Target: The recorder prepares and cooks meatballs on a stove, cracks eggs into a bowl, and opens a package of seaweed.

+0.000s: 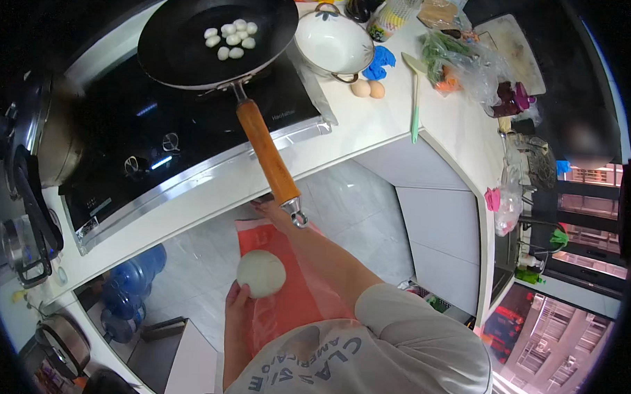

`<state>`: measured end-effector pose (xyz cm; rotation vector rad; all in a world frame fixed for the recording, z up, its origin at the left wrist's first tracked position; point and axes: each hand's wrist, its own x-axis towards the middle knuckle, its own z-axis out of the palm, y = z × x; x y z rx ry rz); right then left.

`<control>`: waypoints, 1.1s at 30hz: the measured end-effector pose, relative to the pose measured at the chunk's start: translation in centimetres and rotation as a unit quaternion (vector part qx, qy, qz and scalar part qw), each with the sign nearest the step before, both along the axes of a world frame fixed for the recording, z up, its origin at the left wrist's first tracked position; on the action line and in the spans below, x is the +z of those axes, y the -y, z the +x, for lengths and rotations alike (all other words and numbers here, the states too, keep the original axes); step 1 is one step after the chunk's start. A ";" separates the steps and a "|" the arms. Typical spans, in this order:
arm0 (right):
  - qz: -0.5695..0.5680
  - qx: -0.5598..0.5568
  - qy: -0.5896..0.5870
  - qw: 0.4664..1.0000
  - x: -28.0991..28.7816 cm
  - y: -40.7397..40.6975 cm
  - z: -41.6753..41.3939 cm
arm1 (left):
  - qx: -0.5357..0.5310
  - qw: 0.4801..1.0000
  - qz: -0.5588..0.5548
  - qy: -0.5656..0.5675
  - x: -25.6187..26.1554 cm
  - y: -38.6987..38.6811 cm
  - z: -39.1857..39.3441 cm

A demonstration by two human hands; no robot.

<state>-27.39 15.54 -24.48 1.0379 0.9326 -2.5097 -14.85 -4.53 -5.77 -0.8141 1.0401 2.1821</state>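
Note:
My left hand (239, 297) grips the near-left rim of a round white dish (261, 274), held low in front of the red apron (296, 295). Past the counter's front edge, my right hand (267, 210) reaches under the worktop beside a small dark thing. Its fingers are partly hidden there, so I cannot tell whether it holds anything. Above that arm juts the wooden handle (267, 148) of a black frying pan (180, 41). Several small white rounded pieces (233, 39) lie clustered inside the pan, on the black glass cooktop (115, 117).
Right of the pan stand a white two-handled pot (334, 44), two eggs (369, 89), a blue crumpled cloth or glove (380, 63) and a spatula (416, 96). Bagged vegetables (448, 66) lie farther right. Blue water bottles (130, 284) stand under the counter at left.

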 end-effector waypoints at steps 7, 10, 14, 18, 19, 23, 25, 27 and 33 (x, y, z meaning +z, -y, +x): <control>0.222 0.022 -0.079 0.972 -1.4 -13.5 7.2 | -0.288 0.949 -0.042 -0.123 6.0 -10.5 -5.1; 0.444 0.057 0.053 0.892 6.1 -20.4 9.0 | -0.370 0.835 -0.224 -0.342 7.9 -15.5 -5.3; 0.625 -0.015 -0.032 0.780 19.3 -29.1 6.6 | -0.367 0.761 -0.295 -0.446 12.6 -22.9 -9.1; 0.693 0.008 -0.163 0.702 23.9 -34.1 -1.3 | -0.284 0.503 -0.467 -0.669 11.0 -28.1 -13.4; 0.726 0.032 -0.180 0.663 23.9 -35.0 -3.8 | -0.288 0.504 -0.468 -0.667 10.8 -29.1 -14.8; 0.757 0.082 -0.211 0.612 22.7 -35.8 -10.4 | -0.259 0.412 -0.494 -0.720 9.6 -30.9 -18.1; 0.780 0.100 -0.197 0.586 21.7 -36.1 -11.9 | -0.263 0.397 -0.494 -0.728 9.3 -31.1 -19.1; 0.800 0.122 -0.181 0.558 21.4 -36.2 -12.7 | -0.275 0.410 -0.480 -0.725 8.8 -31.0 -19.9; 0.774 0.131 -0.212 0.583 21.5 -36.7 -12.5 | -0.303 0.423 -0.480 -0.706 6.4 -31.5 -21.2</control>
